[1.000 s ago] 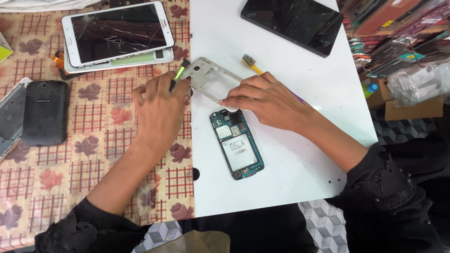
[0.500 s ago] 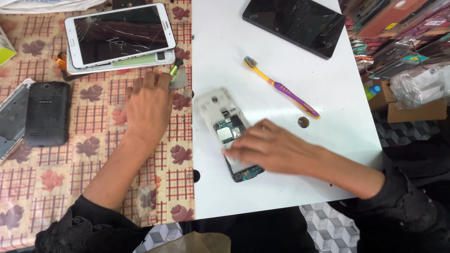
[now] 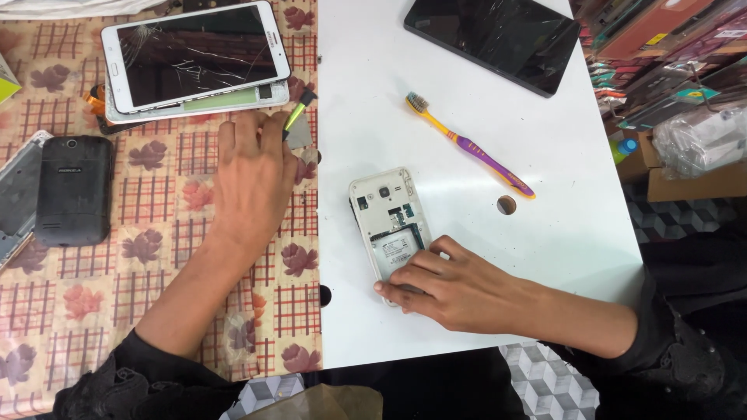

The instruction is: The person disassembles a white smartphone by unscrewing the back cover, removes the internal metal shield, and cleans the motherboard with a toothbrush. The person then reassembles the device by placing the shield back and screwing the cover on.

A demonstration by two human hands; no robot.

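Head view: the fingers of the right hand (image 3: pixel 451 284) lie together and flat, pressing on the lower end of a white phone with its back cover off (image 3: pixel 389 222); nothing is clamped between them. The phone lies face down on the white table (image 3: pixel 545 218), its camera end pointing away from the person and its open battery bay showing just above the fingertips.

The left hand (image 3: pixel 253 183) rests palm down on the flowered tablecloth (image 3: pixel 70 303), fingers loosely together. A green-handled tool (image 3: pixel 298 115) pokes out beside them; whether they grip it cannot be told.

Just beyond that hand lies a white tablet with a cracked screen (image 3: pixel 194 54), stacked on other parts. A black phone (image 3: pixel 74 190) lies well to the left. On the white table, a yellow and purple toothbrush (image 3: pixel 471 146) lies near the opened phone, and a black tablet (image 3: pixel 494 39) sits at the far edge.
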